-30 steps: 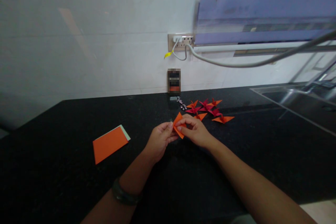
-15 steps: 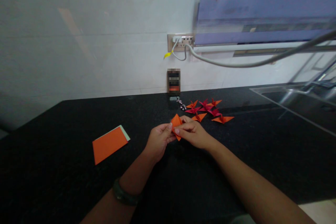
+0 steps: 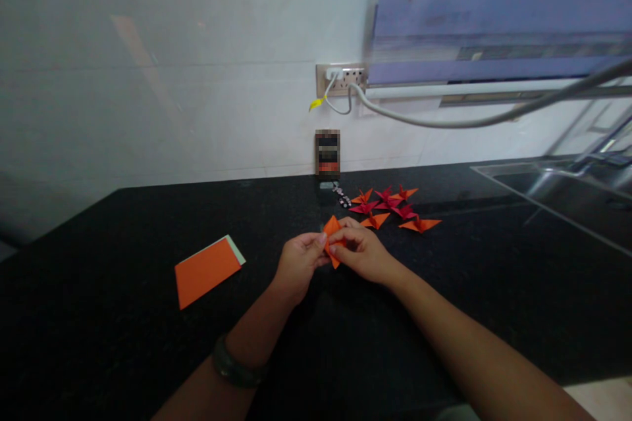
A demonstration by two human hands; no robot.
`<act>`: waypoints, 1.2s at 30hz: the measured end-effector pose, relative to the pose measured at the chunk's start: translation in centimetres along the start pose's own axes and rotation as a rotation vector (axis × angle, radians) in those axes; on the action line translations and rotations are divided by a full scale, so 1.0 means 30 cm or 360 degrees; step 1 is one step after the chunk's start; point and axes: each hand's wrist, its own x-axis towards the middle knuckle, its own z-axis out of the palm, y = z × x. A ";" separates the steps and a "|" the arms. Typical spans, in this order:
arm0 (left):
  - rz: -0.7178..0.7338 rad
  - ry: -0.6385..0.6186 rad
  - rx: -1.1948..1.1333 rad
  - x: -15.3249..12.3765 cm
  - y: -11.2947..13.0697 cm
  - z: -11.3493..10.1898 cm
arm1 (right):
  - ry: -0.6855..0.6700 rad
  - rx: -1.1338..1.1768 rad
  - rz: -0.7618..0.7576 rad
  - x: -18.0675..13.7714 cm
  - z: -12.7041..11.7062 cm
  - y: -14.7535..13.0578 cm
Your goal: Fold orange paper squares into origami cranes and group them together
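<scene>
Orange paper, folded small with pointed ends above and below, makes up the small folded piece point(image 3: 334, 225) that the head view shows near its middle, held up between both hands over a glossy black stone worktop point(image 3: 123, 342). The left hand point(image 3: 300, 263) pinches its left side, thumb in front and fingers behind; the right hand point(image 3: 368, 251) grips the right side between thumb and fingertips, covering part of it, so the exact folds cannot be made out. A dark, rounded bangle point(image 3: 237, 368) circles the left forearm. Just beyond the right hand sits a cluster of red and orange folded-paper birds point(image 3: 386, 200), wings spread, several overlapping. Left of the hands and well apart from them lies a flat orange paper sheet point(image 3: 207, 274), a pale green paper edge point(image 3: 237, 251) showing from under its far side. Behind the hands, a small dark rectangular object point(image 3: 328, 152), its face blurred into blocks, stands upright near the white wall point(image 3: 148, 92), with a black-and-pale patterned strap point(image 3: 342, 197) trailing from its foot towards the birds. Above it, a grey cable point(image 3: 444, 122) runs from a wall socket point(image 3: 340, 79).
</scene>
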 end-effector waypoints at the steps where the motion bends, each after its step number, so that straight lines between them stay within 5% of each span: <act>1: 0.0006 0.0010 0.0015 0.000 0.001 0.002 | 0.0016 0.0003 -0.0008 0.000 0.000 0.003; 14: 0.0016 -0.0008 0.0084 -0.006 0.001 0.005 | -0.0073 0.0236 0.0070 0.006 -0.014 0.024; 36: -0.0018 0.0001 0.0071 -0.003 0.000 0.009 | -0.0125 0.0080 0.0014 0.001 -0.003 0.026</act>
